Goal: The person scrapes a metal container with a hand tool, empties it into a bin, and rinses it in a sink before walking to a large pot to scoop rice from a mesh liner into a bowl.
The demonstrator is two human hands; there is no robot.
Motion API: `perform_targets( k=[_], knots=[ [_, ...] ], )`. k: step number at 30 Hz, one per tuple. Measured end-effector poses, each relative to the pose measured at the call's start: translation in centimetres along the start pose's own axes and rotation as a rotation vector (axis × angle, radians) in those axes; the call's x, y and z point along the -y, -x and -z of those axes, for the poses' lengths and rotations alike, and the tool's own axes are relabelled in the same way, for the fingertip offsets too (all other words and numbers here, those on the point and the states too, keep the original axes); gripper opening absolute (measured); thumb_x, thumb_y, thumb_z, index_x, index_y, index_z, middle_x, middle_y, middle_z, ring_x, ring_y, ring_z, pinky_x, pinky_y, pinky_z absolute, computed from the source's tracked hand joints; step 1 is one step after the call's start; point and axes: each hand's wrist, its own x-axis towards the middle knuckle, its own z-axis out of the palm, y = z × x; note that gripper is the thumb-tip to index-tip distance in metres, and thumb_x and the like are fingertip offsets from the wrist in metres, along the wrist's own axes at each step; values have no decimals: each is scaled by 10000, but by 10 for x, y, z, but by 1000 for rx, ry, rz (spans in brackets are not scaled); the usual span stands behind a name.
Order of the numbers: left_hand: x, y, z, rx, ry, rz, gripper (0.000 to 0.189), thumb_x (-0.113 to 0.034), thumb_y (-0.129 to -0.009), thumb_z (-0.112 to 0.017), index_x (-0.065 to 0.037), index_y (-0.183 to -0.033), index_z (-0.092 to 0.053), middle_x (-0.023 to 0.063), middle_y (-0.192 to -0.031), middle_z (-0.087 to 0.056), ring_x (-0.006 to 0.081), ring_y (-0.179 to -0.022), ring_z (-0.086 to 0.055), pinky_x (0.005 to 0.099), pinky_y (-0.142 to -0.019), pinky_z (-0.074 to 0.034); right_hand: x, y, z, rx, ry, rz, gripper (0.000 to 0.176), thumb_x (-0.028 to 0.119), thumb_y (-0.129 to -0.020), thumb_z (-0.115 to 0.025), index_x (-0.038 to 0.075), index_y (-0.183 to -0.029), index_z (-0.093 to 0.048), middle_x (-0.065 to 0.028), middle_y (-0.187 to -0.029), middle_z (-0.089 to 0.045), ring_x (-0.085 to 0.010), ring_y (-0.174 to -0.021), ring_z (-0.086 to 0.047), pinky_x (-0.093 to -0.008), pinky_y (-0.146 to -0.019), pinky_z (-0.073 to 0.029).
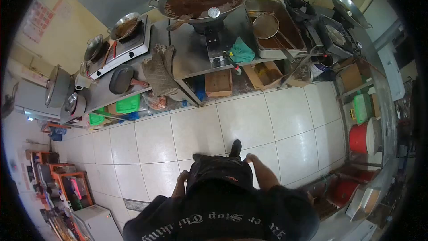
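My left hand [183, 176] hangs beside the dark clothing at my waist, and nothing shows in it. On the other side, my right hand [252, 159] is held low near my hip, away from the counter. The fingers of both hands are too small and partly hidden to make out. Ahead stands a large two-handled pan [203, 0] of dark brown liquid on a burner, with a dial thermometer [214, 12] at its near rim. A round strainer [266, 26] rests over a rectangular metal tray [285, 53] of brown liquid.
A white gas stove [122, 58] with small pans stands at the left. A quilted cloth [159, 71] drapes over the counter edge, and a green cloth [242, 50] lies near the burner. Shelves with a red tub [358, 138] line the right. White floor tiles [196, 127] lie between.
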Motion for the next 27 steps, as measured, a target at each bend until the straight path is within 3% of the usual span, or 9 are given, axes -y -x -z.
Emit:
perform_targets(
  k=[4, 5, 7, 9, 14, 23, 24, 26, 27],
  knots=[
    [67, -15, 28, 46, 122, -106, 463, -457, -706, -615, -74, -965, -591, 94, -944, -591, 256, -915, -544, 387, -716, -463, 85, 85, 64, -39, 195, -22, 382, 366, -697, -649, 40, -895, -638, -110, -871, -628, -229, -745, -603, -345, -629, -516],
    [87, -14, 34, 55, 153, -118, 455, -444, -709, -619, -74, -971, -588, 93, -948, -589, 253, -913, -545, 381, -715, -464, 69, 52, 72, 233, 351, 364, 361, 365, -719, -660, 48, -891, -637, -77, -888, -624, -215, -805, -592, -360, -646, -517],
    [131, -17, 47, 67, 223, -138, 440, -418, -713, -627, -75, -985, -581, 90, -955, -586, 247, -909, -545, 370, -712, -466, 110, 81, 71, -53, -187, -39, 462, 471, -750, -592, 56, -951, -623, -68, -950, -606, -190, -887, -567, -392, -648, -505],
    [176, -15, 61, 56, 286, -157, 428, -392, -718, -636, -76, -999, -574, 88, -962, -583, 240, -905, -545, 360, -709, -468, 106, 38, 67, -23, -312, 29, 615, 595, -742, -503, 53, -1017, -598, -91, -1031, -575, -207, -942, -544, -405, -669, -490],
    [245, -13, 112, -82, 412, -374, 406, -327, -729, -657, -78, -1033, -557, 81, -980, -576, 225, -895, -546, 333, -702, -473, 229, 112, -17, 64, 65, -352, 515, 506, -807, -449, 56, -1016, -583, -137, -1051, -574, -264, -973, -541, -441, -740, -454],
    [122, 64, 380, -444, 328, -650, 391, -240, -764, -630, -81, -1103, -517, 38, -881, -574, 133, -734, -539, 271, -544, -459, 317, 38, -127, 424, -294, 128, 349, 66, -766, -545, 87, -1114, -527, -38, -1041, -564, -193, -994, -502, -431, -842, -417],
    [111, 70, 409, -459, 372, -684, 394, -238, -775, -618, -72, -1115, -506, 50, -902, -576, 144, -771, -535, 280, -598, -457, 365, 76, -124, 280, -191, 23, 349, 63, -753, -556, 83, -1101, -539, -41, -1035, -574, -186, -972, -518, -413, -805, -443],
    [97, 71, 461, -497, 445, -731, 412, -252, -790, -595, -64, -1140, -487, 66, -938, -574, 161, -831, -530, 295, -654, -458, 362, 27, -112, 170, 630, 597, 265, 202, -753, -567, 115, -1003, -588, -41, -975, -592, -215, -842, -569, -383, -731, -466],
    [95, 68, 485, -518, 472, -742, 426, -268, -795, -585, -66, -1155, -479, 69, -953, -571, 168, -853, -529, 302, -657, -460, 400, 45, -110, 53, 798, 402, 243, 217, -735, -580, 120, -957, -611, -67, -886, -612, -231, -773, -585, -384, -704, -476]
  ],
)
